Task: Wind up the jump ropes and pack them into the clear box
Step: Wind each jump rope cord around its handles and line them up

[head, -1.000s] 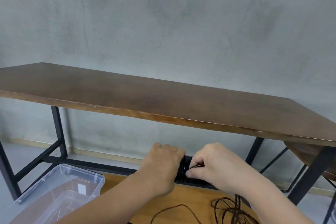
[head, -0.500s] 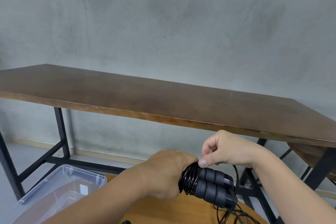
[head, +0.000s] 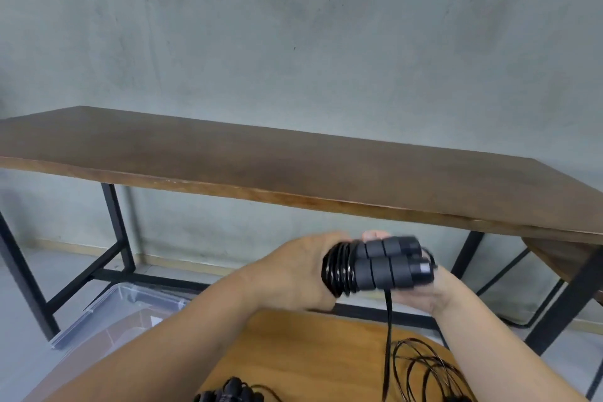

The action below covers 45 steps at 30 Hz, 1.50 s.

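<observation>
A black jump rope point(head: 381, 266) with two foam handles side by side is held up above a light wooden table point(head: 310, 352). Shiny cord is wound in tight coils around the handles' left end. My left hand point(head: 293, 274) grips that wound end. My right hand point(head: 421, 297) curls round behind and under the handles' right end, a fingertip showing above them. One strand hangs straight down to loose cord loops point(head: 424, 372) on the table. The clear box point(head: 130, 303) stands open at lower left, beyond the table's edge.
Black handles of another jump rope point(head: 231, 393) lie at the table's near edge. A long dark wooden bench-table point(head: 293, 173) on black metal legs spans the view behind my hands, in front of a grey wall.
The bundle has risen and turned so both handles face me. My right hand went from pinching cord above the handles to wrapping behind and beneath them.
</observation>
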Tool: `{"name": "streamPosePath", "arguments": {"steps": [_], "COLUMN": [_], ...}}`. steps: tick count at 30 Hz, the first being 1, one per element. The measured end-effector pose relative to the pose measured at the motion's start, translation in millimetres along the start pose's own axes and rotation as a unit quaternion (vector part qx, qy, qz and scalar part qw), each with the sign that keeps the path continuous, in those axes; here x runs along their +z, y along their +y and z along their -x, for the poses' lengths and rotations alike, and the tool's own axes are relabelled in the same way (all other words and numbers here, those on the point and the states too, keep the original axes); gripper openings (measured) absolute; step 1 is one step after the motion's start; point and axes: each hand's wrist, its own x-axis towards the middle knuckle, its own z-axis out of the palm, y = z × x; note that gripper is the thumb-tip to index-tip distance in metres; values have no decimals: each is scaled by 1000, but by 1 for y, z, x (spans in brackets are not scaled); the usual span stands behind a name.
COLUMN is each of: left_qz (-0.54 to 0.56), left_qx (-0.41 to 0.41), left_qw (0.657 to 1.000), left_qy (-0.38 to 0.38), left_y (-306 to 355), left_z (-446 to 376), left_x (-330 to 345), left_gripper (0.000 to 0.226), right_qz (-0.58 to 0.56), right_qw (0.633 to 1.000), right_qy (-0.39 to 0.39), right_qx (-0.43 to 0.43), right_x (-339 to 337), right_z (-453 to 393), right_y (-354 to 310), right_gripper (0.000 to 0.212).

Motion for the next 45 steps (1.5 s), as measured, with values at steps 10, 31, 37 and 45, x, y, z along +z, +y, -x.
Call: {"name": "streamPosePath", "arguments": {"steps": [10,31,37,45], "left_qz": [47,-196,-297,-340], "left_qx": [-55,-132,-112,-87], "left_qw": [988,944,913,901], "left_qy": [135,232,257,253], "left_y": [-13,-22,-18,-19], "left_z": [-17,-28,-30,-28], "left_x": [8,20,11,-11], "left_gripper": [72,58,61,57], "right_qz": [153,471,567,677], "right_qw": [985,874,817,722], "right_qy": [78,111,100,135], "right_qx": [-18,36,29,-47], "right_x": [18,53,68,79], "right_z": [2,28,29,19], "right_y": [25,10,-15,-50], "right_gripper": [22,39,33,32]}}
